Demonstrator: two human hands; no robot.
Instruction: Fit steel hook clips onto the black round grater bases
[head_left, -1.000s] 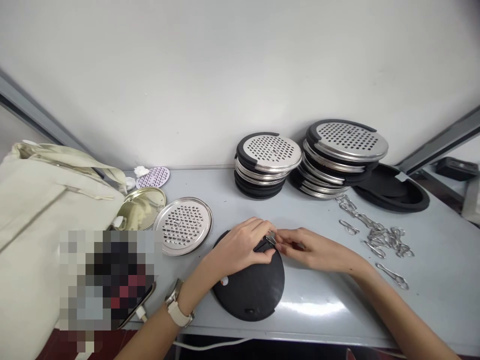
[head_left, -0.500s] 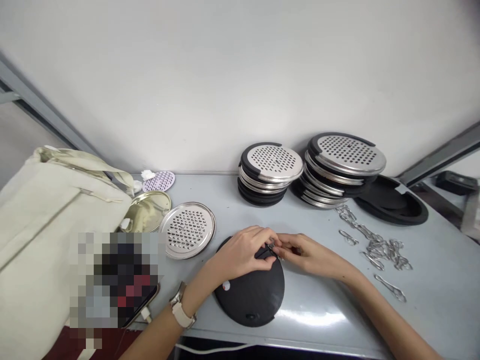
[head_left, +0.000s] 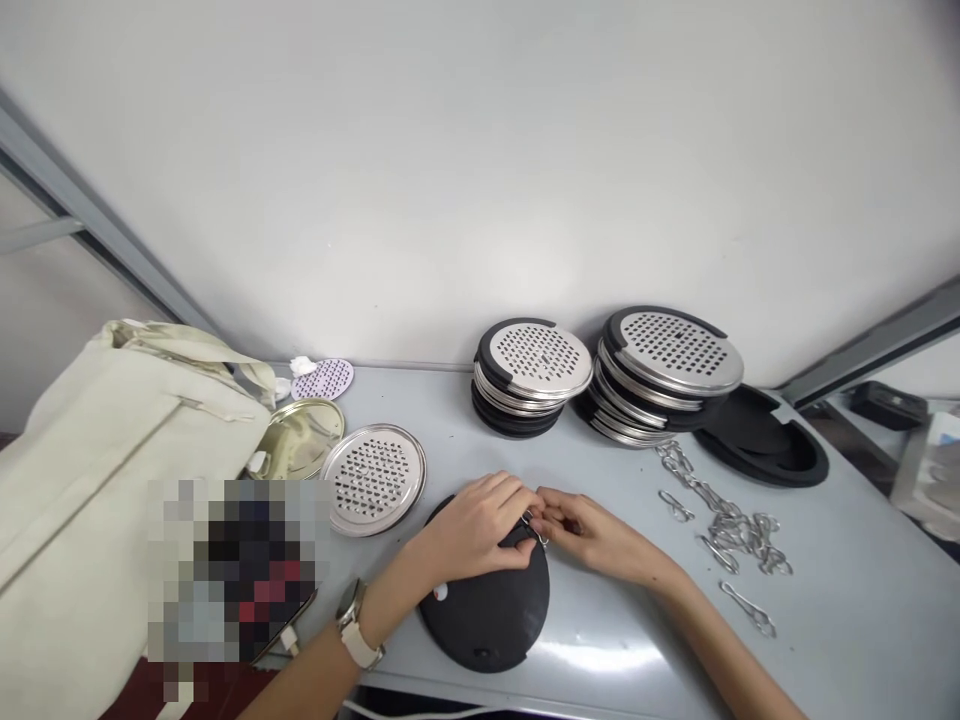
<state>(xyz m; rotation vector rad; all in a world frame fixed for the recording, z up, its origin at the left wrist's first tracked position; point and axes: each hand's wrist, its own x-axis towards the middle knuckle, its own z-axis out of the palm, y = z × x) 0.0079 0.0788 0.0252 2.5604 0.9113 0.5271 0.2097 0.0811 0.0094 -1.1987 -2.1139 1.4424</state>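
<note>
A black round disc (head_left: 487,615) lies on the grey table near its front edge. My left hand (head_left: 480,525), with a watch on the wrist, rests over its upper part. The left fingers curl at the disc's upper right edge, with the thumb lying across its face. From the right, my right hand (head_left: 585,530) pinches a small metal wire clip (head_left: 536,530) at that same edge. The fingertips of both hands meet there and partly hide the clip. A metal grater disc (head_left: 373,480) with rows of raised holes lies left of my left hand.
Behind are two stacks of grater discs with black rims, a smaller stack (head_left: 536,360) and a taller stack (head_left: 671,355). Loose wire clips (head_left: 739,535) lie at right before a black round tray (head_left: 810,465). A cream bag (head_left: 150,430) and a purple perforated disc (head_left: 324,379) are at left.
The camera view has tilted up, so everything sits lower in the picture. Both hands stay at the disc's edge, and a bit more of the wire clip shows between the fingertips.
</note>
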